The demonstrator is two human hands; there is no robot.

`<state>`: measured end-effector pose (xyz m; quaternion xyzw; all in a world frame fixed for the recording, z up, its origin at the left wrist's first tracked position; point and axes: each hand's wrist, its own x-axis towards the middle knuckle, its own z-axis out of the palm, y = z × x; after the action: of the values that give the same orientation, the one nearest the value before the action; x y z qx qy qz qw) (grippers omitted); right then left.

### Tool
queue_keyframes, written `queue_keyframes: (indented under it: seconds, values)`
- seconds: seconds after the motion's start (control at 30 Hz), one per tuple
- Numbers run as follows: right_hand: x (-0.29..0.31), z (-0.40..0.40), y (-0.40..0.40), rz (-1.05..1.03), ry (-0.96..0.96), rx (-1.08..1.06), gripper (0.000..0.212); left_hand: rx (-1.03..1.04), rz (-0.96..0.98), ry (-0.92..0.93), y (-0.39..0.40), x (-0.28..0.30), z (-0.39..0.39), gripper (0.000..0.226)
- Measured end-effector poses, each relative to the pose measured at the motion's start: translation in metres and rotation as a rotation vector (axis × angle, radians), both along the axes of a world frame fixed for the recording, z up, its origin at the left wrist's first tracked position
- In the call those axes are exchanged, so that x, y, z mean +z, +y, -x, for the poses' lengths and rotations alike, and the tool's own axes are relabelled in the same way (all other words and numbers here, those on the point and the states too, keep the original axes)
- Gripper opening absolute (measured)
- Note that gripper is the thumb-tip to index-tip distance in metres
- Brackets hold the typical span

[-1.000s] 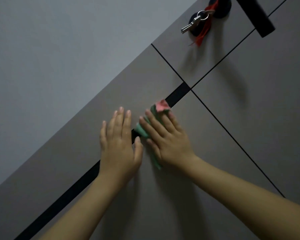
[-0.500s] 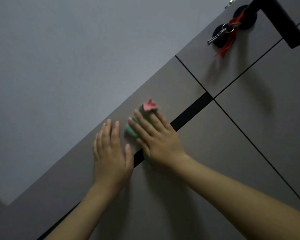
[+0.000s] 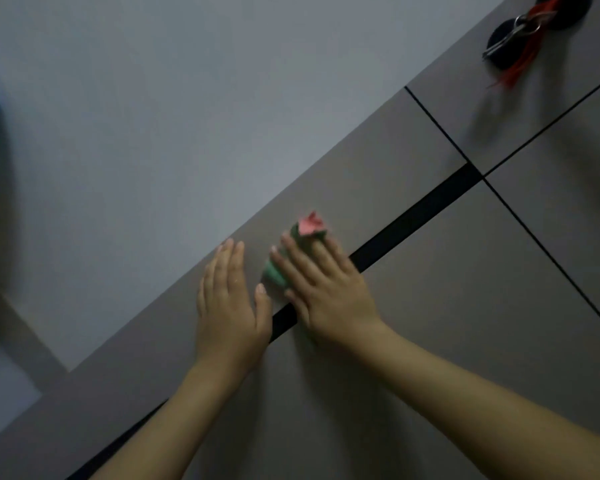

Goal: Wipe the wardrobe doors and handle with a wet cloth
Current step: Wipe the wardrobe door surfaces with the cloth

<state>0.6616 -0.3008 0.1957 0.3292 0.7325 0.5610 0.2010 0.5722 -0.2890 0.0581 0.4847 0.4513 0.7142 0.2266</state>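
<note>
Here the right hand (image 3: pixel 329 292) presses a green and pink cloth (image 3: pixel 300 242) flat, fingers straight, onto the grey-brown wardrobe door (image 3: pixel 447 306) over its black strip (image 3: pixel 416 216). The left hand (image 3: pixel 229 306) rests open beside it. Keys (image 3: pixel 510 39) hang top right; a grey wall (image 3: pixel 153 116) lies beyond.

Grey-brown wardrobe door (image 3: pixel 430 306), plain, cut by a wide black band (image 3: pixel 413 216) and thin black lines. The cloth (image 3: pixel 302 240) shows green with a pink corner. Up top, black round fittings (image 3: pixel 499 46), silver keys (image 3: pixel 520 32) and a red tassel (image 3: pixel 516 64). The wall (image 3: pixel 153 116) is pale grey.
</note>
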Motion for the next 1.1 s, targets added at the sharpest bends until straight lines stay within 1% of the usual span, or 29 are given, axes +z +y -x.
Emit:
queue_keyframes:
  seconds: [0.07,0.13,0.23,0.3,0.37,0.43,0.53,0.6,0.67,0.73,0.8,0.87,0.93,1.0,1.1]
  values:
    - [-0.006,-0.029,-0.034,0.08,-0.073,-0.046,0.05,-0.019,-0.023,0.056,-0.002,-0.011,-0.004,0.066]
    - [0.014,-0.044,-0.049,0.067,-0.079,-0.044,0.05,-0.027,-0.04,0.071,-0.003,-0.017,-0.003,0.064]
    - [0.052,-0.032,-0.035,-0.097,0.041,-0.021,0.053,-0.044,-0.016,0.036,-0.001,-0.021,0.003,0.065]
    - [0.055,-0.005,-0.011,-0.2,0.159,-0.036,0.056,-0.039,-0.002,0.026,0.003,-0.029,0.008,0.066]
    - [0.035,0.019,0.013,-0.231,0.216,-0.022,0.059,-0.015,-0.018,0.028,0.007,-0.04,0.008,0.064]
    - [0.0,0.029,0.028,-0.175,0.206,0.011,0.058,0.009,-0.04,0.017,0.011,-0.05,0.004,0.062]
    - [-0.051,0.018,0.014,-0.018,0.09,0.007,0.056,0.016,-0.042,-0.013,0.009,-0.05,-0.002,0.061]
    - [-0.058,-0.001,-0.01,0.072,0.001,-0.03,0.054,0.023,-0.038,-0.007,0.006,-0.048,-0.004,0.061]
    - [-0.032,-0.02,-0.024,0.083,-0.015,-0.013,0.053,0.024,-0.051,0.01,0.004,-0.047,-0.007,0.061]
    - [0.011,-0.024,-0.024,-0.02,0.044,0.021,0.053,0.031,-0.067,0.02,0.004,-0.047,-0.01,0.061]
    - [0.05,-0.011,-0.012,-0.149,0.113,-0.019,0.055,0.032,-0.066,0.026,0.002,-0.048,-0.014,0.062]
    - [0.061,0.015,0.007,-0.221,0.179,-0.054,0.057,0.03,-0.072,0.036,0.003,-0.049,-0.017,0.063]
    - [0.043,0.038,0.03,-0.233,0.193,-0.032,0.057,0.049,-0.077,0.041,0.006,-0.05,-0.018,0.063]
    - [0.013,0.052,0.044,-0.169,0.161,-0.005,0.056,0.07,-0.068,0.049,0.007,-0.051,-0.022,0.064]
    - [-0.03,0.04,0.037,-0.046,0.029,0.006,0.054,0.062,-0.029,0.03,0.003,-0.046,-0.026,0.065]
